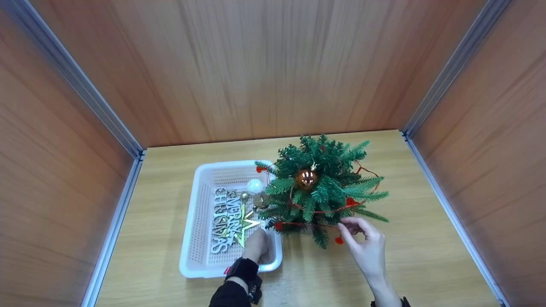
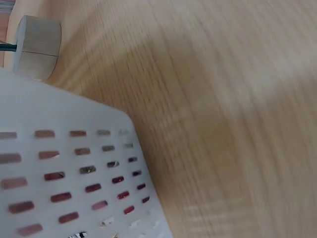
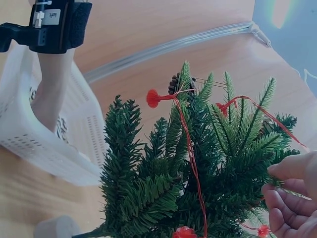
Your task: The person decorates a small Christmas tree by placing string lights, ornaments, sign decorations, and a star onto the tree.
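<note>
A small green Christmas tree (image 1: 324, 192), wound with a red string of lights (image 1: 328, 211), carries a shiny copper ball (image 1: 307, 179). At its front right, my right hand (image 1: 364, 243) pinches a branch tip between thumb and forefinger; the green tip (image 3: 278, 184) shows between them in the right wrist view. My left hand (image 1: 257, 244) reaches down into the white basket (image 1: 187, 238) at its near right corner, its fingers hidden. Beside it in the basket lie a gold star (image 1: 242, 226), silver letter signs (image 1: 226, 219) and a white ball (image 1: 255, 186).
Wooden panels (image 1: 273, 76) with grey metal edges enclose the tabletop (image 1: 158, 213) at the back and both sides. The tree's pale round base (image 2: 39, 47) stands close to the basket. Some branches overhang the basket's right rim.
</note>
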`<state>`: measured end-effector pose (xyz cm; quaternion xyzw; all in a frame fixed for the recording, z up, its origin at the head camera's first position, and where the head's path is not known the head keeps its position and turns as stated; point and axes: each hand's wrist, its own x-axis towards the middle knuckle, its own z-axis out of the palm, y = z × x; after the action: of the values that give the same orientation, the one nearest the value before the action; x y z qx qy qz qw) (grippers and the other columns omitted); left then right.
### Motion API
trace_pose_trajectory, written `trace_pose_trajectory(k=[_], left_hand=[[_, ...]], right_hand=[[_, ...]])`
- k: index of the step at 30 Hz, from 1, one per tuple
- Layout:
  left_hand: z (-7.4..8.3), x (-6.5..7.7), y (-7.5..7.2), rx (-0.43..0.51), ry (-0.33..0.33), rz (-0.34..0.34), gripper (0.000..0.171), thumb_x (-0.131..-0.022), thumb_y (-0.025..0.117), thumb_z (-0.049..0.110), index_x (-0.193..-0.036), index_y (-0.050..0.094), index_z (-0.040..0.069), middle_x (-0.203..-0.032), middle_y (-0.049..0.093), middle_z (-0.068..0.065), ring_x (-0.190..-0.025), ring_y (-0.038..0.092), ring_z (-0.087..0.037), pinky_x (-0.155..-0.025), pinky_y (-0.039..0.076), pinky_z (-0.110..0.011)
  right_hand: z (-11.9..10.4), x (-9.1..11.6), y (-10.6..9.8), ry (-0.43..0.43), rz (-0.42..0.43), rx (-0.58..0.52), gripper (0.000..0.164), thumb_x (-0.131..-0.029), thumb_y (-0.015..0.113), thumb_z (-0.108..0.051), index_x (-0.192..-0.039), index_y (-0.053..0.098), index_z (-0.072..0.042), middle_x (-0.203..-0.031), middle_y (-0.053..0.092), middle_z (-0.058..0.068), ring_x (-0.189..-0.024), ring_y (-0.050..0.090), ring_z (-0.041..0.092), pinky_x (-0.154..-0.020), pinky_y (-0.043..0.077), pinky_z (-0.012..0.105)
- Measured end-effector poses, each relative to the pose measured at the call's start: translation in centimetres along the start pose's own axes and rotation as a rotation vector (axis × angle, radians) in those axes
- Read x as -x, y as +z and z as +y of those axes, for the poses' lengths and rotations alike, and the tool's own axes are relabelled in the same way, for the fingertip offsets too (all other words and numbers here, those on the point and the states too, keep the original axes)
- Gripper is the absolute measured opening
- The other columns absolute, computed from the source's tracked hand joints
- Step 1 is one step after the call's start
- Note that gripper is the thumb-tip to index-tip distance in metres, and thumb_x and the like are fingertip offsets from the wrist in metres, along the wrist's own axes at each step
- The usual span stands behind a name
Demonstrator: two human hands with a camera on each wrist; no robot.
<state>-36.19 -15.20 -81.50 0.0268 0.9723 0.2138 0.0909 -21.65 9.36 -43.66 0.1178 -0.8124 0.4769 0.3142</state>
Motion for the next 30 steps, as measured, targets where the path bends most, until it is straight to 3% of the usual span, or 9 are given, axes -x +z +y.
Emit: trace_pose_trajectory(k=[3,6,8,10,13,19,22,27,30], left_hand=[[-6.0,-5.1,8.9,-0.004,0.054,0.113,0.018,-0.068,0.064,0.011,-0.074,0.047,0.015,-0.063,0.048,-0.001,-0.059,0.052,-0.020,-0.050,0.044,-0.036],[-2.0,-0.9,1.2,0.057,0.119,0.203,0.015,-0.081,0.057,0.017,-0.073,0.047,0.010,-0.063,0.049,-0.005,-0.058,0.051,-0.021,-0.048,0.042,-0.034],[1.8,2.5,-5.4,0.104,0.117,0.208,0.016,-0.080,0.059,0.014,-0.071,0.048,0.006,-0.063,0.051,-0.008,-0.058,0.052,-0.022,-0.049,0.042,-0.035],[5.6,5.8,-11.7,0.171,0.081,0.196,0.014,-0.079,0.061,0.008,-0.072,0.050,0.003,-0.064,0.053,-0.009,-0.058,0.053,-0.022,-0.050,0.043,-0.035],[9.0,8.7,-17.7,0.222,-0.017,0.156,0.010,-0.071,0.066,0.001,-0.075,0.056,0.001,-0.065,0.055,-0.008,-0.058,0.054,-0.024,-0.050,0.045,-0.037],[10.0,12.0,-22.8,0.281,0.073,0.233,0.011,-0.075,0.066,0.004,-0.083,0.064,-0.002,-0.064,0.058,-0.006,-0.052,0.051,-0.015,-0.045,0.043,-0.028],[10.3,13.6,-24.9,0.342,0.133,0.185,0.010,-0.076,0.065,0.006,-0.082,0.066,-0.002,-0.063,0.060,-0.006,-0.047,0.050,-0.012,-0.042,0.042,-0.025],[11.3,16.1,-27.8,0.418,0.222,-0.006,0.010,-0.077,0.066,0.007,-0.082,0.067,-0.001,-0.066,0.062,-0.004,-0.049,0.052,-0.008,-0.041,0.044,-0.020],[12.3,17.6,-28.9,0.444,0.292,-0.092,0.011,-0.075,0.067,0.007,-0.084,0.068,0.000,-0.068,0.063,-0.002,-0.052,0.052,-0.006,-0.043,0.044,-0.018]], right_hand=[[0.0,0.0,0.0,-0.003,0.003,-0.016,0.018,-0.066,0.066,0.017,-0.079,0.062,0.006,-0.065,0.061,0.008,-0.057,0.053,0.014,-0.052,0.044,0.021],[0.0,-0.1,-0.1,0.001,0.006,-0.012,0.017,-0.066,0.067,0.017,-0.080,0.063,0.006,-0.066,0.061,0.008,-0.057,0.053,0.014,-0.053,0.044,0.019],[-0.1,-0.2,-0.1,0.003,0.008,-0.011,0.017,-0.066,0.066,0.017,-0.080,0.063,0.006,-0.066,0.061,0.008,-0.057,0.053,0.013,-0.053,0.044,0.018],[-0.1,-0.2,-0.2,0.001,0.008,-0.010,0.018,-0.066,0.066,0.017,-0.080,0.063,0.006,-0.066,0.061,0.009,-0.057,0.054,0.013,-0.054,0.044,0.017],[0.1,-0.1,-0.2,0.004,0.002,-0.020,0.018,-0.067,0.066,0.016,-0.081,0.063,0.006,-0.067,0.061,0.011,-0.058,0.054,0.013,-0.055,0.044,0.016],[1.7,0.9,-0.2,0.058,0.030,-0.009,0.022,-0.070,0.067,0.012,-0.090,0.064,0.002,-0.073,0.063,0.006,-0.062,0.055,0.010,-0.055,0.045,0.015],[2.2,1.4,-0.3,0.040,0.149,0.032,0.026,-0.070,0.068,0.010,-0.095,0.062,0.003,-0.075,0.063,0.004,-0.064,0.053,0.006,-0.056,0.042,0.016],[1.9,1.8,-0.2,-0.193,0.400,-0.033,0.011,-0.075,0.064,0.005,-0.082,0.060,0.012,-0.067,0.060,0.013,-0.062,0.052,0.007,-0.054,0.038,0.017],[1.0,2.0,0.4,-0.346,0.368,-0.119,0.020,-0.080,0.062,-0.004,-0.073,0.059,0.014,-0.061,0.058,0.014,-0.057,0.050,0.008,-0.052,0.040,0.015]])
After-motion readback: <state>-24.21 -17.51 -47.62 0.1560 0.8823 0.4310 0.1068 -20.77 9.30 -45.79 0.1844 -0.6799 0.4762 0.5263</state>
